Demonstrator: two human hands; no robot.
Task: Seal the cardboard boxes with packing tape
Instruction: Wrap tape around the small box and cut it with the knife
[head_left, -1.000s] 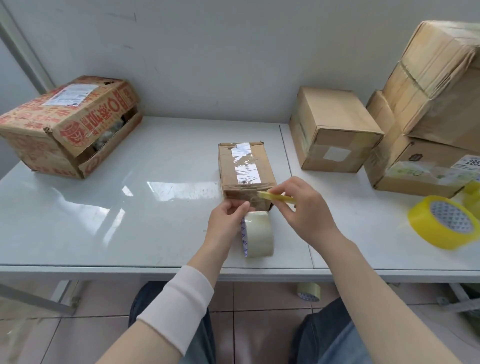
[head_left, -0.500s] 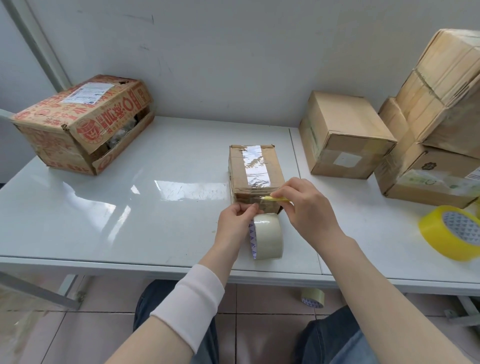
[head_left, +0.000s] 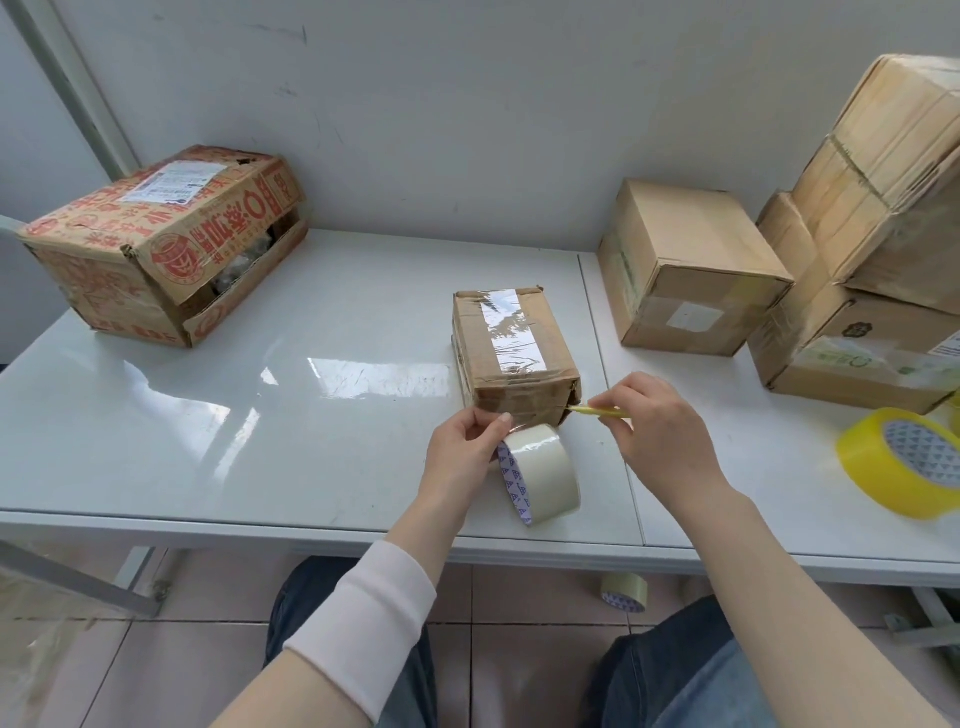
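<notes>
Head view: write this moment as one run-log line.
left hand holds tape roll | right hand holds yellow tool | small box top taped

We wear a pale, snug sleeve (head_left: 363, 618) on our left forearm and blue denim jeans (head_left: 691, 670).

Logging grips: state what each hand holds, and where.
Left hand pinches the tape strip just above the clear roll. Right hand pinches a thin yellow tool by its rear, tip at the box.

Centre box (head_left: 514, 348) on table (head_left: 208, 441): tape roll (head_left: 543, 475) just in front, large box (head_left: 156, 244) well left, single box (head_left: 691, 270) right, box stack (head_left: 857, 291) and second roll (head_left: 878, 467) farther right.
</notes>
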